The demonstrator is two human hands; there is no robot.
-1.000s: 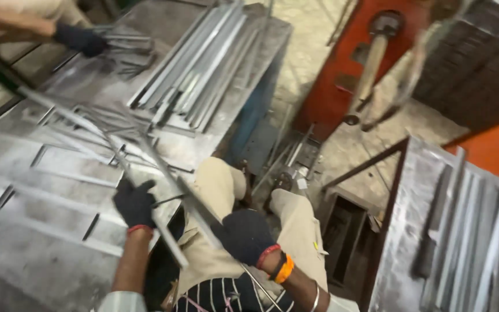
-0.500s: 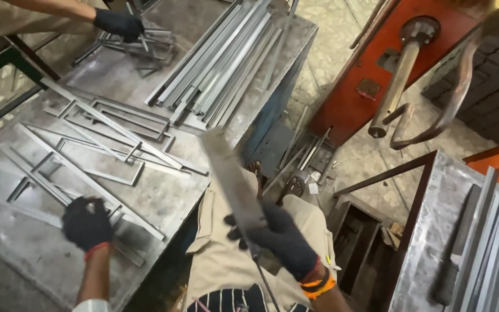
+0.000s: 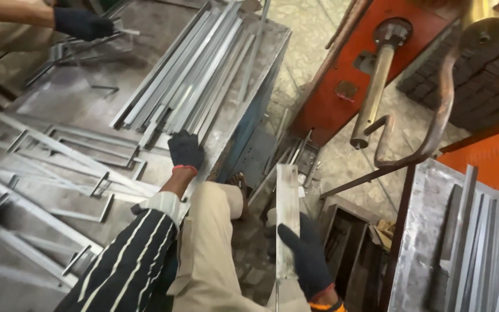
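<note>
The right hand (image 3: 306,257), in a dark glove with an orange-red cuff, is closed around a flat metal strip (image 3: 287,219) and holds it upright over the floor gap between the two work surfaces. The strip runs from above the fingers down past the wrist (its lower end thins out of sight at the picture's edge). The left hand (image 3: 186,151), also dark-gloved, rests palm down with fingers loosely spread on the edge of the steel table (image 3: 59,104), touching the near ends of a bundle of long metal strips (image 3: 192,75) that lies along that table. Bent metal frames (image 3: 76,156) lie scattered across the table to the left. At the far corner another person's gloved hand (image 3: 82,24) grips a frame. To the right stands an orange-red press (image 3: 347,86) with a brass handle (image 3: 376,81).
</note>
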